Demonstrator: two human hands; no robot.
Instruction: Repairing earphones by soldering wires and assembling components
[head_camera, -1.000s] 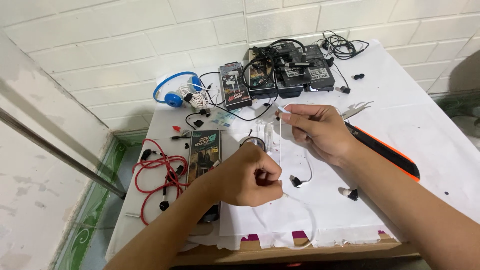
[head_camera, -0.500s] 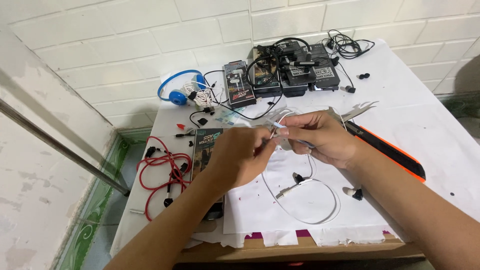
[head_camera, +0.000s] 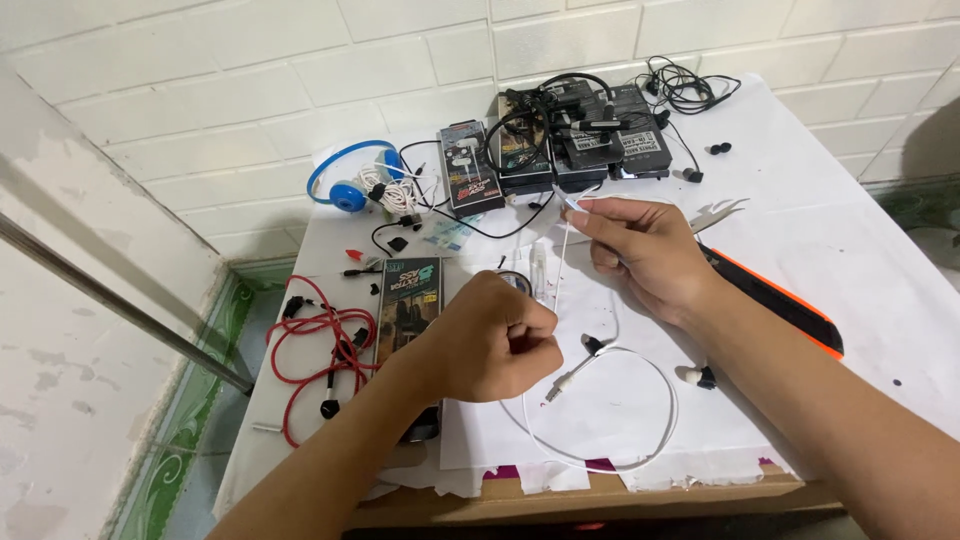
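Whereas together a moment ago, left hand (head_camera: 495, 340) fisted, right hand (head_camera: 640, 250) pinching white earphone cable (head_camera: 610, 455), seemingly taut between.

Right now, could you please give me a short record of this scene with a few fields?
Surface: white paper-covered table
Left hand: closed in a fist, pinching the thin white earphone cable
Right hand: raised, pinching the cable's upper end
Cable: runs taut between the hands, rest looped on the table
Nearby: red coiled cable, blue headphones, orange-edged black tool
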